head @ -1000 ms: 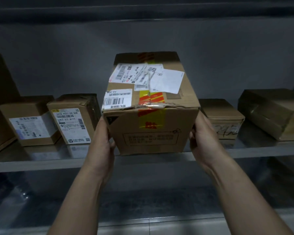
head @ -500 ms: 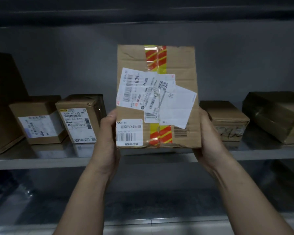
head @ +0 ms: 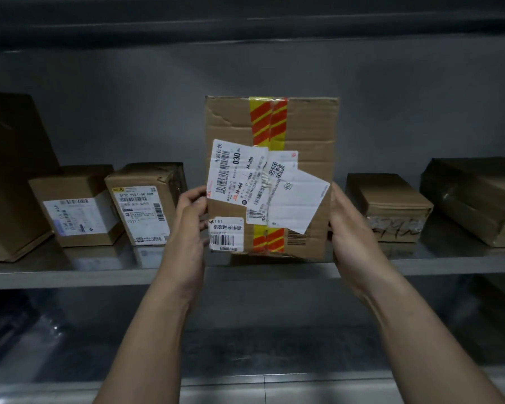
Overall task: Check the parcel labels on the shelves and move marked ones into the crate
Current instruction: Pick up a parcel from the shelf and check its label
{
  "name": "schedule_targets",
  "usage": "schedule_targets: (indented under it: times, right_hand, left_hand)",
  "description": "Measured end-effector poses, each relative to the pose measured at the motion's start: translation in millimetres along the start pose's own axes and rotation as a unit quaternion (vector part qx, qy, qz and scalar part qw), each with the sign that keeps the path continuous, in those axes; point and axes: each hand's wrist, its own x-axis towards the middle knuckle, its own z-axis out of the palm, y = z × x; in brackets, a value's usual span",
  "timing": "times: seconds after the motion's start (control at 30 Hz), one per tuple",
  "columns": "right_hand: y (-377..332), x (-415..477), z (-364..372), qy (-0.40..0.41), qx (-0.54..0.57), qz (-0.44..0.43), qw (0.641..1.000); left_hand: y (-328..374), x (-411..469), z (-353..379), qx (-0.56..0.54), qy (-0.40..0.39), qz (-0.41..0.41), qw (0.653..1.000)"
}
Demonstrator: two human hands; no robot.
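Over shelf (head: 70, 272) front, 1 taped parcel (head: 303, 126) clamped btwn left hand (head: 187, 220), right hand (head: 349, 225), 5 other boxes (head: 142, 205) on shelf

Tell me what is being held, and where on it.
The taped cardboard parcel: left hand grips its left edge, right hand its right edge.

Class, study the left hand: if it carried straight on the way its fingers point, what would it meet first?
Probably the taped parcel it grips: the left hand points up and inward at its edge.
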Motion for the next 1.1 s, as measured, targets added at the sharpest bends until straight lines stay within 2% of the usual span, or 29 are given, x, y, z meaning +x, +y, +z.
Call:
schedule_targets:
  times: [0.13,0.23,0.47,0.7,0.77,0.83,0.9,1.0,1.1]
  right_hand:
    - [3,-3,5,0.047,0.035,0.015,0.998]
    - [12,-2,10,0.065,0.015,0.032,0.997]
    - [25,1,24,0.002,0.042,0.082,0.996]
    - [33,-3,32,-0.025,-0.004,0.104,0.994]
    - [33,-1,31,-0.015,-0.024,0.096,0.995]
    - [26,0,28,-0.003,-0.039,0.089,0.995]
    - [7,-5,25,0.008,-0.041,0.068,0.997]
    - [-21,-17,21,0.025,-0.053,0.011,0.998]
    - [-32,-23,0,0.036,-0.11,-0.021,0.993]
  left_hand:
    - [0,-1,2,0.007,-0.005,0.009,1.0]
    - [-4,-6,3,0.029,-0.006,-0.005,1.0]
    - [-8,-9,4,0.09,0.002,-0.066,0.994]
    - [-26,-8,-1,0.004,0.008,-0.123,0.992]
    - [-14,-18,10,0.031,0.011,-0.101,0.994]
    - [-17,-27,17,0.136,0.076,-0.016,0.988]
    - [-18,-35,25,0.138,0.135,0.045,0.98]
    - [-17,-39,47,0.076,0.12,0.095,0.985]
    - [-20,-41,80,0.068,0.076,0.133,0.986]
